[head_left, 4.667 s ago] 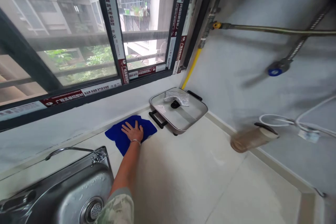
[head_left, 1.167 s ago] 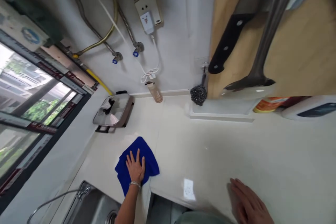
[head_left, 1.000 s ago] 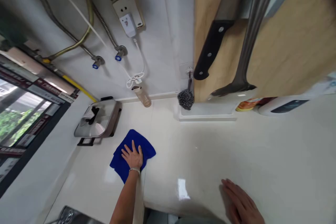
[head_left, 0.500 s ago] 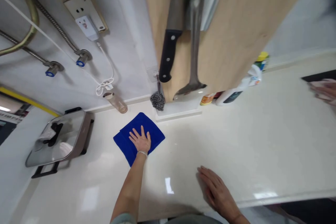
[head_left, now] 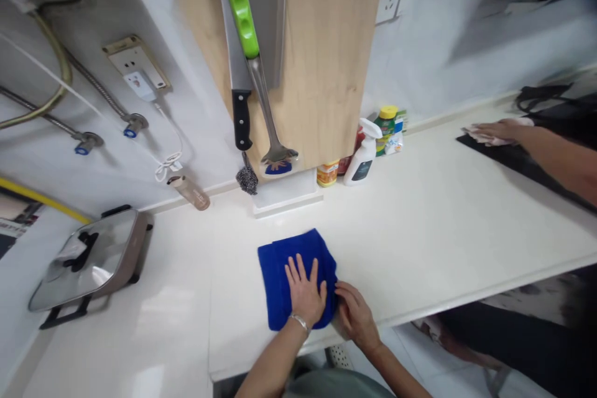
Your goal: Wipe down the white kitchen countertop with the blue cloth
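Observation:
My left hand (head_left: 306, 294) lies flat on a folded blue cloth (head_left: 275, 280), fingers spread, pressing it against the white counter. A thin bracelet circles that wrist. At the cloth's right edge is my right hand (head_left: 358, 318), its fingers bent and closed on the edge. The thumb side of this hand is partly hidden. Both hands are close together near the counter's front edge.
Behind the cloth, a ladle (head_left: 270, 118) and a knife (head_left: 241, 118) hang before a wooden board (head_left: 321, 62). A spray bottle (head_left: 362, 158) stands beside it. An electric pan (head_left: 93, 261) sits left. Another person's hand (head_left: 508, 130) holds a pale cloth (head_left: 485, 132) at right.
The blue cloth has moved right and toward the front edge under my left hand. My right hand has come from the bare counter to the cloth's edge. The view has shifted right.

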Demonstrator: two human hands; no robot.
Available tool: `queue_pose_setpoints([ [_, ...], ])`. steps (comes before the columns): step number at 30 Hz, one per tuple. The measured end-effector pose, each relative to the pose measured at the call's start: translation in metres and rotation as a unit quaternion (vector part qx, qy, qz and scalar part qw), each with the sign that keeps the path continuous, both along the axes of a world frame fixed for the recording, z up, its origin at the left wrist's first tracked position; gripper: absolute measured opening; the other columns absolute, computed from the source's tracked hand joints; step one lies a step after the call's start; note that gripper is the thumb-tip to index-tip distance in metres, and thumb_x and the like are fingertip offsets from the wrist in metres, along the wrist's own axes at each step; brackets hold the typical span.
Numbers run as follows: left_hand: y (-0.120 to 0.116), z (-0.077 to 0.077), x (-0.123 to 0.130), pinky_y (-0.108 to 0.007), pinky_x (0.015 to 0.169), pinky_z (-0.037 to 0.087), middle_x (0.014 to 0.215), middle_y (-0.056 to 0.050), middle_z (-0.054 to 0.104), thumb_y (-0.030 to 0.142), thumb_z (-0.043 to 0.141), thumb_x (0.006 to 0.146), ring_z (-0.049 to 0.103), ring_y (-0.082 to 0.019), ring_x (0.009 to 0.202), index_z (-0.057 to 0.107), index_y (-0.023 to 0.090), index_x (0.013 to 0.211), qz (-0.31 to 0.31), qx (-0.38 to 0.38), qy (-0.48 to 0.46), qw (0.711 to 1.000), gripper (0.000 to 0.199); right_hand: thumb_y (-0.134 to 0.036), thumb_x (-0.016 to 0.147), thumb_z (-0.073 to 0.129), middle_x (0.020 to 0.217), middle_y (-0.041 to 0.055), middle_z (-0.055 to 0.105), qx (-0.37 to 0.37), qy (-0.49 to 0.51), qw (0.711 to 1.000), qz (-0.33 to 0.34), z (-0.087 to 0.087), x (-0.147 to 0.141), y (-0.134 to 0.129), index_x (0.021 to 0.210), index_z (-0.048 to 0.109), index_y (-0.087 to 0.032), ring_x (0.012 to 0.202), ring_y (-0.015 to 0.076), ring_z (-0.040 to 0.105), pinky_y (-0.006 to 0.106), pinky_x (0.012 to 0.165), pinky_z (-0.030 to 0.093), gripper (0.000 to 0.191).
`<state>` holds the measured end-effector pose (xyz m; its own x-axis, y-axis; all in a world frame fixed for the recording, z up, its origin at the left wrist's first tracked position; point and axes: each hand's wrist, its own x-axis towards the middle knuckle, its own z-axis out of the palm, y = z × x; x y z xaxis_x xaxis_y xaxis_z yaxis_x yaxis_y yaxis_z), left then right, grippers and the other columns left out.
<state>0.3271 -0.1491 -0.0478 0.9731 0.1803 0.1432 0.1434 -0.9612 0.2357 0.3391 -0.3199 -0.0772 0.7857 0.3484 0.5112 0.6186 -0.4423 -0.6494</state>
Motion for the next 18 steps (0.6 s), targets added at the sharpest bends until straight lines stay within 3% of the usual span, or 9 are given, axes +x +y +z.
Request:
queue_pose_setpoints([
  [4,-0.020,0.006,0.000,-0.070,0.118,0.023,0.168,-0.011,0.002,0.050,0.050,0.092,0.004,-0.043,0.152,0.028,0.032,0.154,-0.065,-0.043,0.000,0.997,0.068,-0.018,0.090,0.039,0.124,0.0155,0.057,0.039,0.008,0.992,-0.121,0.016,0.020,-0.005,0.118,0.057,-0.018,0.117,0.0263,0.057,0.052,0.095,0.055,0.034],
  [7,0.001,0.017,-0.007,-0.059,0.122,0.026,0.166,-0.007,0.022,0.044,0.051,0.092,0.015,-0.032,0.153,0.042,0.036,0.147,-0.109,-0.085,0.002,0.990,0.056,-0.020,0.091,0.037,0.127,0.0148,0.059,0.006,-0.001,0.997,-0.080,0.037,0.039,0.024,0.121,0.057,-0.016,0.126,0.0263,0.052,0.051,0.104,0.049,0.036],
  [9,0.029,0.027,-0.018,-0.049,0.124,0.029,0.159,-0.001,0.040,0.036,0.047,0.094,0.028,-0.022,0.150,0.054,0.038,0.138,-0.094,-0.107,0.005,0.990,0.045,-0.021,0.092,0.038,0.134,0.0130,0.058,-0.029,-0.004,0.999,-0.023,0.044,0.043,0.055,0.126,0.058,-0.017,0.135,0.0265,0.045,0.051,0.112,0.042,0.040],
  [10,0.045,0.032,-0.026,-0.045,0.124,0.030,0.155,0.001,0.046,0.032,0.043,0.095,0.033,-0.019,0.147,0.057,0.037,0.135,-0.063,-0.111,0.003,0.992,0.042,-0.022,0.092,0.039,0.141,0.0132,0.054,-0.061,-0.003,0.998,-0.006,0.045,0.042,0.071,0.131,0.055,-0.016,0.140,0.0287,0.039,0.054,0.115,0.037,0.043],
  [12,0.081,0.041,-0.050,-0.047,0.124,0.028,0.156,-0.005,0.044,0.031,0.034,0.097,0.032,-0.020,0.148,0.057,0.028,0.137,0.027,-0.099,-0.014,0.995,0.045,-0.023,0.092,0.039,0.153,0.0122,0.043,-0.160,-0.001,0.987,0.008,0.042,0.036,0.096,0.142,0.048,-0.018,0.147,0.0342,0.026,0.063,0.118,0.026,0.051],
  [14,0.116,0.048,-0.084,-0.049,0.123,0.030,0.156,-0.010,0.043,0.033,0.029,0.097,0.028,-0.023,0.150,0.049,0.020,0.143,0.133,-0.084,-0.027,0.987,0.051,-0.027,0.093,0.041,0.159,0.0101,0.033,-0.253,-0.007,0.967,0.014,0.036,0.029,0.104,0.148,0.042,-0.022,0.149,0.0382,0.016,0.068,0.118,0.017,0.055],
  [16,0.145,0.051,-0.126,-0.059,0.122,0.024,0.154,-0.015,0.044,0.035,0.028,0.096,0.020,-0.029,0.152,0.042,0.015,0.147,0.226,-0.067,-0.034,0.971,0.057,-0.032,0.093,0.042,0.162,0.0073,0.027,-0.301,-0.026,0.953,0.029,0.029,0.027,0.093,0.150,0.038,-0.026,0.150,0.0387,0.012,0.068,0.118,0.014,0.058],
  [18,0.166,0.049,-0.172,-0.068,0.120,0.017,0.151,-0.022,0.045,0.038,0.031,0.093,0.013,-0.037,0.153,0.040,0.009,0.147,0.299,-0.049,-0.034,0.952,0.062,-0.034,0.093,0.042,0.163,0.0038,0.023,-0.325,-0.050,0.943,0.047,0.022,0.033,0.065,0.152,0.034,-0.030,0.151,0.0367,0.011,0.066,0.119,0.014,0.059],
])
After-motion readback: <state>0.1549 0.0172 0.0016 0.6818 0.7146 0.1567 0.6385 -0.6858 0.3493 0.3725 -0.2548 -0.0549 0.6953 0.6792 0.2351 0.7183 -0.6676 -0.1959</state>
